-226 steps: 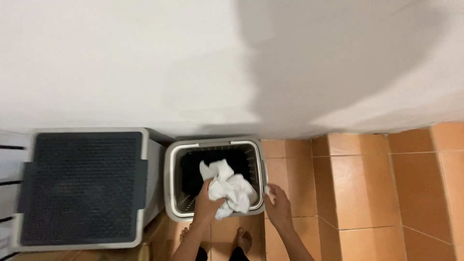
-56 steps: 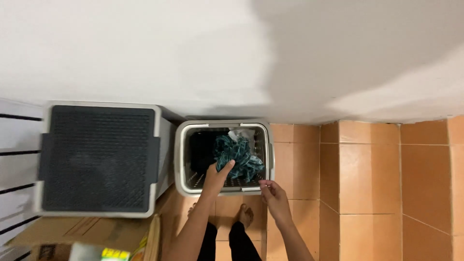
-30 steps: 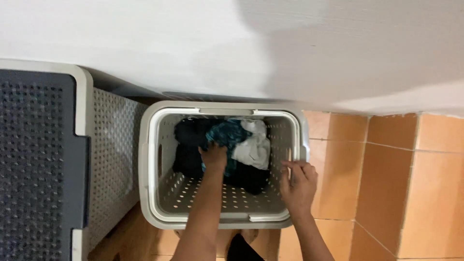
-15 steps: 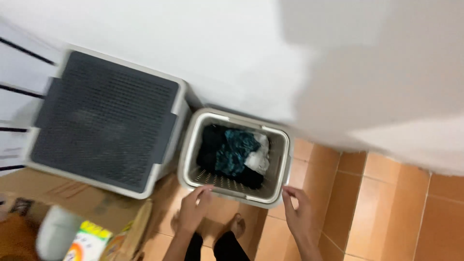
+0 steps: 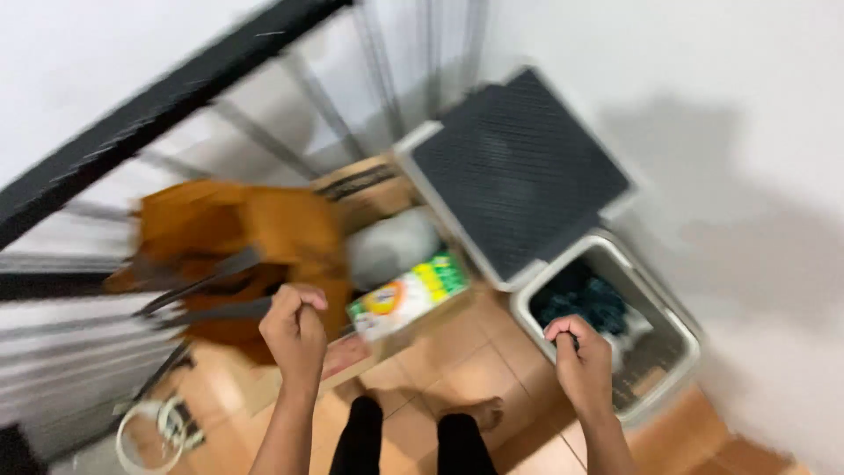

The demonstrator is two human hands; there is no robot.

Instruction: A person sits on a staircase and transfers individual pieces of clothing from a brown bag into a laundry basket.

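While the view swings blurred toward the left, both hands hang curled in the air above the tiled floor (image 5: 519, 352), grasping nothing that shows. The left hand (image 5: 294, 330) is loosely fisted just in front of an orange-brown bundle of cloth (image 5: 237, 237) heaped against a dark metal grille (image 5: 132, 132); whether its fingertips touch that cloth cannot be told through the blur. The right hand (image 5: 580, 356) is likewise clenched and empty, hovering by the near rim of the open grey laundry basket (image 5: 681, 352).

Inside that basket lie dark clothes with a teal patterned garment (image 5: 580, 299) on top (a scrap of white shows beside it), so the loading looks done as far as those pieces go. The cloth heap by the left hand is not yet in the basket, judging from where it lies.

Beside the basket stands a taller hamper with a dark perforated lid (image 5: 519, 171), shut, and next to it a cardboard box (image 5: 369, 189) holding a colourful detergent packet (image 5: 409, 295) and a pale bag (image 5: 391, 246).

Compared with half a second ago, the hands have left the basket's rim and closed into fists, and the camera has turned from the basket toward the grille and the orange-brown cloth.
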